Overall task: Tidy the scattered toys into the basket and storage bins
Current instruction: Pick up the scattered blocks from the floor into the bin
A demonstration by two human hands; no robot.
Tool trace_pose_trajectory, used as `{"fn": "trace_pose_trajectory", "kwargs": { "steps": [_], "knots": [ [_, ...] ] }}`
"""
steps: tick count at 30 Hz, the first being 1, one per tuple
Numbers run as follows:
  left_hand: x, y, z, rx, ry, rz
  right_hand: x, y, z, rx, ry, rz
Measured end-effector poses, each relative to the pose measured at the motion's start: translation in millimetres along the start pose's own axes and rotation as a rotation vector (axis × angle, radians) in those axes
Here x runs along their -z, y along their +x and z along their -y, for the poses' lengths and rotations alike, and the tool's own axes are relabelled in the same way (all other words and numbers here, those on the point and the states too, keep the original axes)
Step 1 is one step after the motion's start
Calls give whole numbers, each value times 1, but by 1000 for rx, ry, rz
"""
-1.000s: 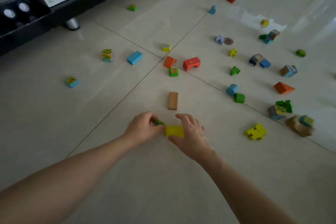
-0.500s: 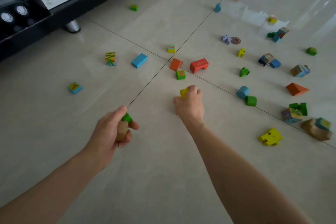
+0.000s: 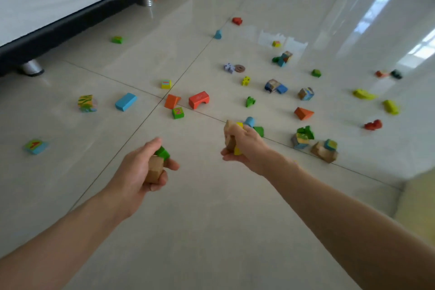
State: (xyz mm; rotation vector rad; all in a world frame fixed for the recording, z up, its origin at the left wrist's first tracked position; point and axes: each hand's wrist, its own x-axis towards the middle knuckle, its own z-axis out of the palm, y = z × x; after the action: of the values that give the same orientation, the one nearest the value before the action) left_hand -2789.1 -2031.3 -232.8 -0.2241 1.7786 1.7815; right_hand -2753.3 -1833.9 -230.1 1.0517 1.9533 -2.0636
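Note:
Both hands are raised above the tiled floor [image 3: 211,219]. My left hand [image 3: 138,169] grips a plain wooden block [image 3: 154,169] together with a small green block [image 3: 163,153]. My right hand [image 3: 247,146] grips a brown wooden block [image 3: 229,135] and a yellow block [image 3: 237,150]. Several coloured toy blocks lie scattered ahead: a red arch [image 3: 199,99], an orange wedge [image 3: 171,101], a green number cube [image 3: 177,112], a blue brick [image 3: 126,101], a blue cylinder [image 3: 249,121]. No basket or bin is in view.
A low white cabinet with a black base [image 3: 58,30] on metal feet [image 3: 31,68] runs along the left rear. More blocks lie at the right, among them an orange wedge [image 3: 303,113] and a stacked cluster [image 3: 313,141]. A yellowish object [image 3: 416,200] shows at the right edge.
My right hand has picked up the brown wooden block besides the yellow one and lifted off the floor. My left hand rose holding its two blocks. The view tilted up and right.

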Motion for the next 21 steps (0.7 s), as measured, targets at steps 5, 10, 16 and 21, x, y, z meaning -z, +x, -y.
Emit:
{"fn": "trace_pose_trajectory", "kwargs": {
  "steps": [5,10,16,21],
  "knots": [
    [-81,-22,-38,-106,159,155,102,-76,34,79,200,-51],
    [-185,-58,-63,-212,307,338,205,-142,21,119,313,-241],
    [-325,-113,-40,-241,463,554,305,-203,-24,185,576,-354],
    [-432,-144,13,-313,693,649,372,-225,-72,161,762,-523]
  ]
}}
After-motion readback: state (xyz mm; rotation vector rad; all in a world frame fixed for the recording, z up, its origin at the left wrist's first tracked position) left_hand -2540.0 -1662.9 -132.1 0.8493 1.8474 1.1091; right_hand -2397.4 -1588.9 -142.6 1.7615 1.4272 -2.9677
